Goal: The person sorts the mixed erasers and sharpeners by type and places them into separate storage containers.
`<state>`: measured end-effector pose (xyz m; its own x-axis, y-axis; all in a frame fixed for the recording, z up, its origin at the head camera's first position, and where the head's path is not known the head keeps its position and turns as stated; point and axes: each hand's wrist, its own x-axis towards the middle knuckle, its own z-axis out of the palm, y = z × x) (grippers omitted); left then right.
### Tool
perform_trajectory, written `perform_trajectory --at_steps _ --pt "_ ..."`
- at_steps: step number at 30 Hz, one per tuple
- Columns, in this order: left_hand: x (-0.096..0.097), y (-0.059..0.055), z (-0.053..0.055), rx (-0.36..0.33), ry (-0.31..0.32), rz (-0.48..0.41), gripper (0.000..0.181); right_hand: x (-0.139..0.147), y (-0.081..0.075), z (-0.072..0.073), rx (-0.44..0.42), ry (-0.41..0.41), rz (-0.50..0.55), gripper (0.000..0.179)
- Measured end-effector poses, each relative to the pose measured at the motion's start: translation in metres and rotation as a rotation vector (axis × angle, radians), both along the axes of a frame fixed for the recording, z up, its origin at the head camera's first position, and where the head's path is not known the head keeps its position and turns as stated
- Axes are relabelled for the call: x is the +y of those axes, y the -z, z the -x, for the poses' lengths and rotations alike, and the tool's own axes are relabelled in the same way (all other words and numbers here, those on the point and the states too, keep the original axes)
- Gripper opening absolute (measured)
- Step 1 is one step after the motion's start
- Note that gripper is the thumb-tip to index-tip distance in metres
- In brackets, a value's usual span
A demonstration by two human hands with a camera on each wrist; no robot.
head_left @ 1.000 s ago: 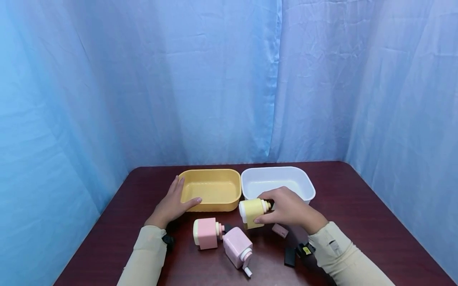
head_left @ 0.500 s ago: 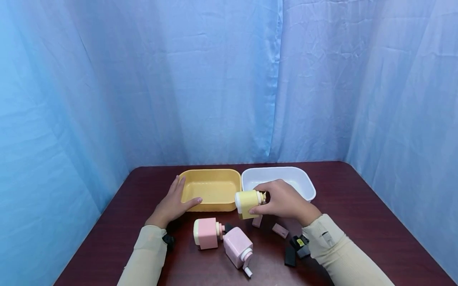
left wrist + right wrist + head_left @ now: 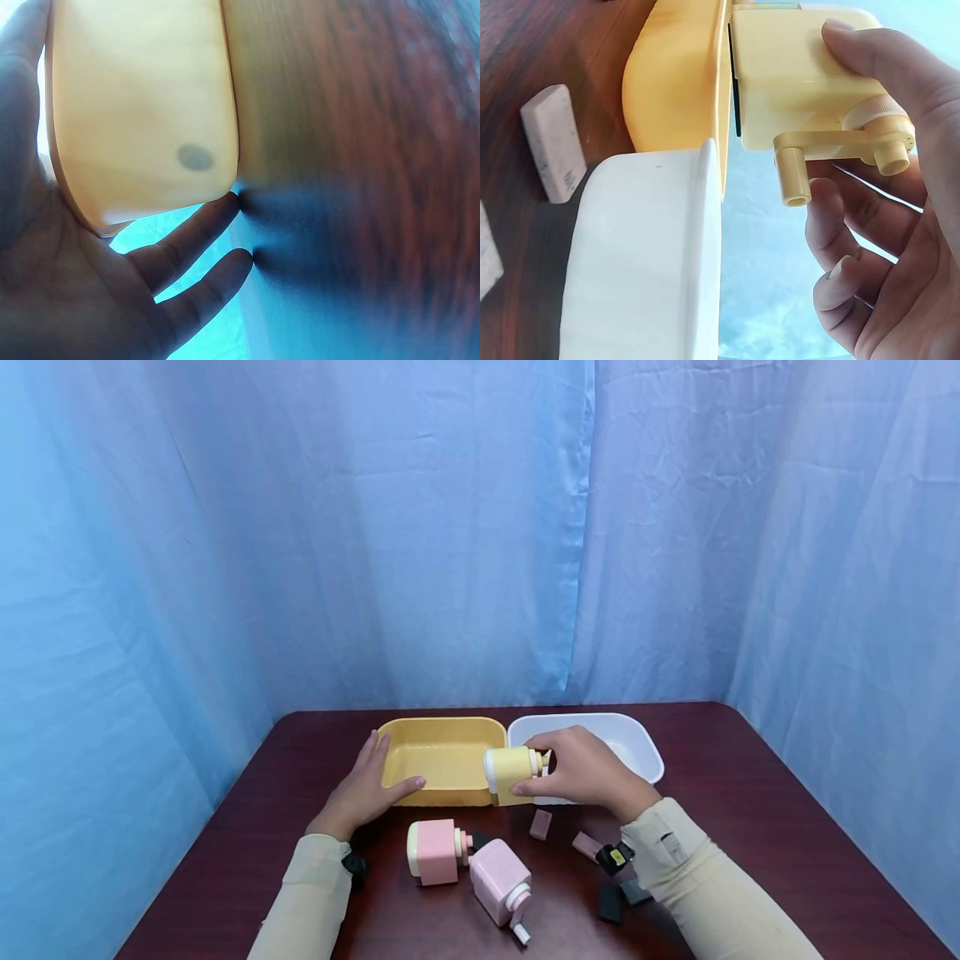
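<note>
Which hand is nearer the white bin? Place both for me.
Right. The right hand is at the near side of the white bin; the left hand is at the left end of the yellow bin, farther off.

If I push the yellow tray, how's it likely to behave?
The yellow tray will probably slide before tipping: it's low and wide. Its smooth, thin walls look like plastic, so likely light and slightly flexible. Pushed right, it may nudge the white tray close beside it.

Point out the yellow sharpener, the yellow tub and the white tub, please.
Yellow sharpener (image 3: 508, 767), head view, side of body.
Yellow tub (image 3: 437, 767), head view, bare floor.
White tub (image 3: 637, 255), right wrist view, outer wall.
</note>
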<state>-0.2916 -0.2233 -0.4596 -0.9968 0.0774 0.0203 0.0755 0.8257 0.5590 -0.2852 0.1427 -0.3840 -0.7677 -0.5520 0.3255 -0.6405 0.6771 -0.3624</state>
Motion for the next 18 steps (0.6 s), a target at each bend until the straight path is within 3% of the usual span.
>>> perform_trajectory --at_steps 9,18 --pt "-0.001 0.001 0.0 0.001 -0.006 -0.009 0.118 -0.017 -0.002 0.013 0.04 0.022 0.027 0.04" --pt "-0.002 0.002 0.002 -0.003 -0.008 -0.01 0.12 -0.035 -0.001 0.022 0.023 0.084 -0.004 0.04"
